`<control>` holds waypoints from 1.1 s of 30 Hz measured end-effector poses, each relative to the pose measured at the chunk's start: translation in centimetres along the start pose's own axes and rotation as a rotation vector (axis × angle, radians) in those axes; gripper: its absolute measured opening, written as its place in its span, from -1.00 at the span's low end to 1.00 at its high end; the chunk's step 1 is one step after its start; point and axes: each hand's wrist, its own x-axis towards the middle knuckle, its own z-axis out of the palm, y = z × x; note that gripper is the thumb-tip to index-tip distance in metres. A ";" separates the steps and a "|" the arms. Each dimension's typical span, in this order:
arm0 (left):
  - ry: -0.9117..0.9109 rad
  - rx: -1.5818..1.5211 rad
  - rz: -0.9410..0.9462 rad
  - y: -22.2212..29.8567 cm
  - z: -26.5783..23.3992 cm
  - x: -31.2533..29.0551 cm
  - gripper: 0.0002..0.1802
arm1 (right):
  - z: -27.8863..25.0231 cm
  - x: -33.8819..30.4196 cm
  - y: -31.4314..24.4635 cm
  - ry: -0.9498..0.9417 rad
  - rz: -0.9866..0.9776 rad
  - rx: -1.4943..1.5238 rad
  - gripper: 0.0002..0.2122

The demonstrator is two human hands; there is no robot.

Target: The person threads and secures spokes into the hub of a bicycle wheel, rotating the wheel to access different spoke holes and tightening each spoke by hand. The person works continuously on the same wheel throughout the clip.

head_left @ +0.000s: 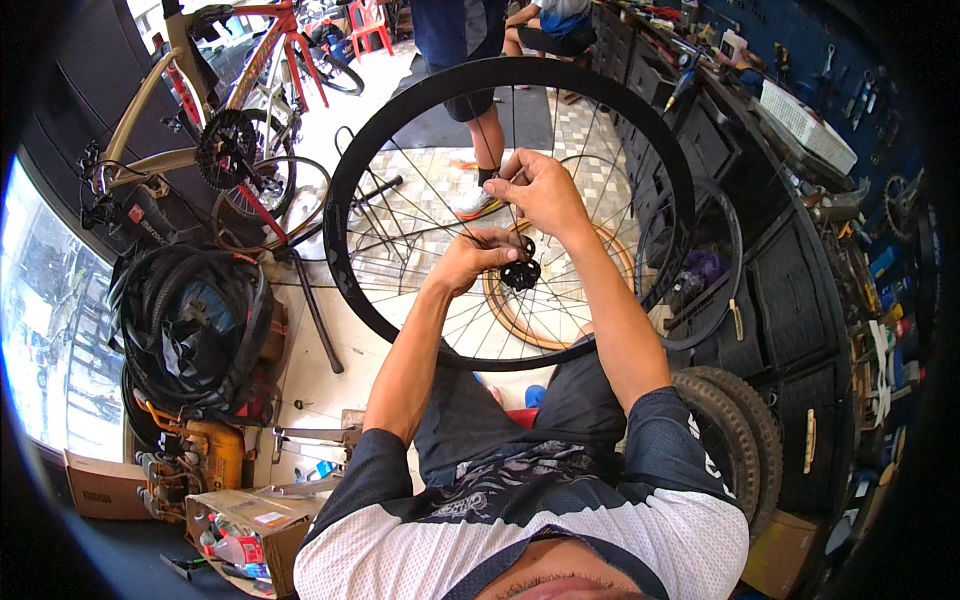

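Observation:
A black bicycle wheel (pixel 515 72) with a deep rim stands in front of me, over my lap, with spokes running in to its black hub (pixel 520 273). My left hand (pixel 472 260) is closed at the hub, thumb and fingers gripping its upper side. Just above it, my right hand (pixel 545 200) pinches a thin spoke between thumb and fingertips. The exact spot under the right fingertips is too small to make out.
Behind the wheel a tan-rimmed wheel (pixel 497 315) lies on the floor. To the left are bike frames (pixel 150 165), a pile of black tyres (pixel 190 330) and an orange compressor (pixel 215 460). Dark drawers (pixel 780 300) line the right. Another person's leg (pixel 487 135) stands ahead.

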 end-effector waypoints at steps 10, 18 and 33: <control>0.072 -0.023 -0.001 -0.1 0.4 0.1 -0.67 | 0.1 -0.1 1.0 -0.004 -0.002 0.052 -0.69; 0.095 -0.063 -0.036 0.1 0.7 0.0 -0.70 | -0.2 -1.0 2.1 -0.214 0.049 0.311 -0.82; 0.125 -0.001 -0.045 -0.5 0.3 0.1 -0.68 | -1.5 -4.8 1.4 0.183 -0.229 0.173 -0.86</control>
